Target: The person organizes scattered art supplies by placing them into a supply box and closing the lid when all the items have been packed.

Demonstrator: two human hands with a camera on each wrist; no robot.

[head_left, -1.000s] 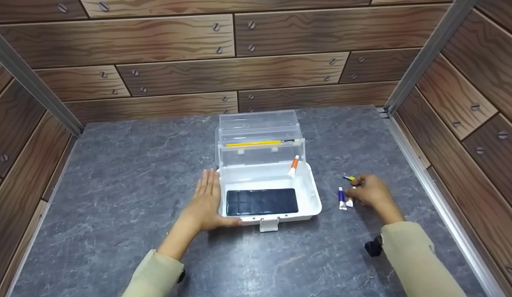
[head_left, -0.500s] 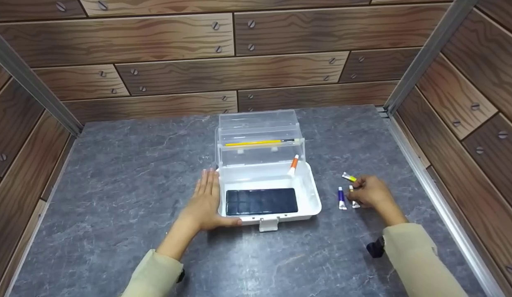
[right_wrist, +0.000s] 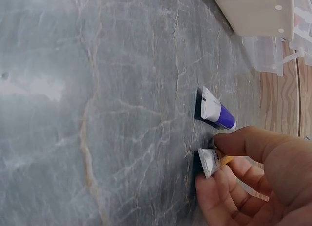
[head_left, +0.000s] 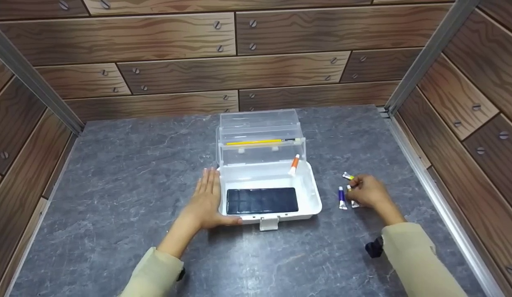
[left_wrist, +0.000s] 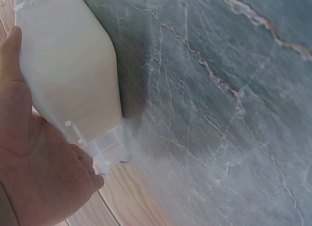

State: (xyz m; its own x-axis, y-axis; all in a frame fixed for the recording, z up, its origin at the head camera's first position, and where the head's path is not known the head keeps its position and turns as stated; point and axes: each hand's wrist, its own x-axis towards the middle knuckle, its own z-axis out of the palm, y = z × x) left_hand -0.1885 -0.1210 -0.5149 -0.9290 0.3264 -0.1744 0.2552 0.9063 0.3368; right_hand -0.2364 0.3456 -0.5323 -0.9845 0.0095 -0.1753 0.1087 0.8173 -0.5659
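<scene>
My left hand [head_left: 204,206] lies with straight fingers along the left side of a white plastic box [head_left: 316,198], its thumb over the front rim. In the left wrist view, that hand [left_wrist: 44,162] touches the box wall [left_wrist: 68,65]. To the right of the box, my right hand [head_left: 369,192] pinches a small yellow-orange paint tube [right_wrist: 210,161] between thumb and fingers, its crimped end showing. A purple paint tube [head_left: 342,199] lies just left of it. Beyond, a yellow paint tube [head_left: 348,176] reaches the fingertips, partly hidden by the hand.
Inside the box are a black rectangular case [head_left: 262,201] and an orange paint tube [head_left: 294,165] leaning at the back. The clear lid [head_left: 258,119] stands raised, with a yellow paintbrush [head_left: 256,142] in its tray. Wood-patterned walls [head_left: 289,70] enclose the grey tabletop [head_left: 136,173].
The tube under my right hand has shifted slightly right, away from the purple one. The yellow tube beyond has turned a little. My left hand and the box stay put.
</scene>
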